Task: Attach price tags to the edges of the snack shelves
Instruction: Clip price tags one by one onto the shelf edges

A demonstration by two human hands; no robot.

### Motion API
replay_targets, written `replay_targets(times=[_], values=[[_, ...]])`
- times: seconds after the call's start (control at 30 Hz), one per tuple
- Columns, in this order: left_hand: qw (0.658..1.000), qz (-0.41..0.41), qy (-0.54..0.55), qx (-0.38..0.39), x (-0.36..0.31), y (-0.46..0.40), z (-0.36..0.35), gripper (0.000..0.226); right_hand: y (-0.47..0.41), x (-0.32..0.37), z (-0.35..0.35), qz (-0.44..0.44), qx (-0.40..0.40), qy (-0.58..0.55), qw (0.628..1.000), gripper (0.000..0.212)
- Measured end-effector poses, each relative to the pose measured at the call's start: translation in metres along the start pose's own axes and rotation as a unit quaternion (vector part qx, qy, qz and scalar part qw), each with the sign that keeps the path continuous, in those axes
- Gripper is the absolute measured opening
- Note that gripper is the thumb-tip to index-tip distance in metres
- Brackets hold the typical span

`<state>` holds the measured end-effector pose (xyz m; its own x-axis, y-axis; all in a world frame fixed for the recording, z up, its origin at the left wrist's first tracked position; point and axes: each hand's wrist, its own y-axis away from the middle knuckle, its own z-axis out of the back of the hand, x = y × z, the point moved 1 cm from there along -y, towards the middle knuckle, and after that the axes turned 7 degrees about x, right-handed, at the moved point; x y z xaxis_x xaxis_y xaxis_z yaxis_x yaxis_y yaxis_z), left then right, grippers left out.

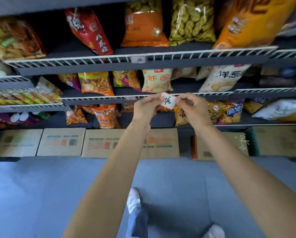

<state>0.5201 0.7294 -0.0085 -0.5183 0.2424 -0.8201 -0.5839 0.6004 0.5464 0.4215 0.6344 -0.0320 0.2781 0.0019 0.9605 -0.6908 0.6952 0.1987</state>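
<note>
We reach both bare arms forward and up toward the shelves. Our left hand (146, 107) and our right hand (192, 107) meet at a small white price tag (168, 101) with a red border and a dark handwritten mark. The left fingers (153, 98) are curled and pinch the tag's left edge; the right fingers (182, 100) are curled and pinch its right edge. The tag sits tilted between the 2 hands, just in front of the white wire rail (109, 97) along the edge of the middle shelf (99, 101), its upper corner overlapping the rail; we cannot tell whether it touches.

On the shelf above, another tag (139, 59) already hangs on that shelf's wire rail. Snack bags crowd every level: a red bag (89, 31) and an orange bag (143, 26) up top, a pale shrimp-cracker bag (156, 80) just behind the held tag, more orange packs below. Under the lowest shelf a row of cardboard boxes (61, 142) stands on the grey floor (40, 194). Below our arms we see a white shoe (133, 200) and a blue trouser leg.
</note>
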Motion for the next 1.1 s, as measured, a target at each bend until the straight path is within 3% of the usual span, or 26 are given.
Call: replay_targets(times=[0.17, 0.27, 0.4, 0.57, 0.83, 1.1], values=[[0.998, -0.013, -0.062, 0.005, 0.038, 0.037, -0.113, 0.026, 0.044, -0.013, 0.122, 0.022, -0.007, 0.054, 0.998, 0.008], [0.993, -0.04, -0.108, 0.022, 0.061, 0.046, -0.176, 0.008, 0.063, -0.019, 0.192, 0.026, -0.01, 0.06, 0.998, 0.009], [0.973, -0.084, -0.213, 0.039, 0.074, 0.049, -0.252, 0.025, 0.078, -0.029, 0.271, 0.008, -0.025, 0.056, 0.998, 0.008], [0.948, -0.111, -0.289, 0.077, 0.08, 0.034, -0.331, 0.004, 0.073, -0.044, 0.345, -0.027, -0.055, 0.014, 0.998, 0.014], [0.948, -0.081, -0.283, 0.123, 0.093, -0.008, -0.438, 0.007, 0.03, -0.078, 0.445, -0.069, -0.092, 0.002, 0.993, 0.024], [0.947, -0.068, -0.294, 0.112, 0.115, -0.03, -0.528, 0.014, 0.005, -0.114, 0.528, -0.092, -0.104, -0.01, 0.99, 0.006]])
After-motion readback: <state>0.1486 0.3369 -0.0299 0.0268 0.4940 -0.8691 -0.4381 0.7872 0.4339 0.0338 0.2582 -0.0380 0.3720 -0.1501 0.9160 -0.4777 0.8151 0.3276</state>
